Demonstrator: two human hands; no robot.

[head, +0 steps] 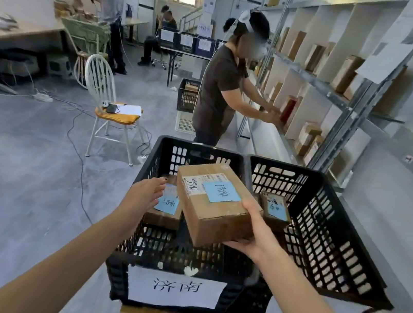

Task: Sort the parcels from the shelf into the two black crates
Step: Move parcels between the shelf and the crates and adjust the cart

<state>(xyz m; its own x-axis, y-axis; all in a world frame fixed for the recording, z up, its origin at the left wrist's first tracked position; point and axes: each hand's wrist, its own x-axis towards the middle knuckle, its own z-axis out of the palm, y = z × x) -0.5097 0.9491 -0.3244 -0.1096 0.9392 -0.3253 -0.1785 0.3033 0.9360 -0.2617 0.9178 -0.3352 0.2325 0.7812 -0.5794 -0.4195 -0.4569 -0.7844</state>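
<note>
Matt cardboard parcel (215, 203); black plastic crate (323, 229).

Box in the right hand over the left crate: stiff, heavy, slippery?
Probably stiff: the cardboard box shows flat faces and sharp edges though it is held at one corner. Likely light for its size, since the right hand alone carries it. The matte cardboard should not slip much.

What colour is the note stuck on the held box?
Light blue, with dark handwriting: note on box; head view.

Bare left forearm (71, 251), bare right forearm (300, 293), slender wrists, left hand (143, 195), right hand (253, 231), slim fingers (159, 183)
</note>
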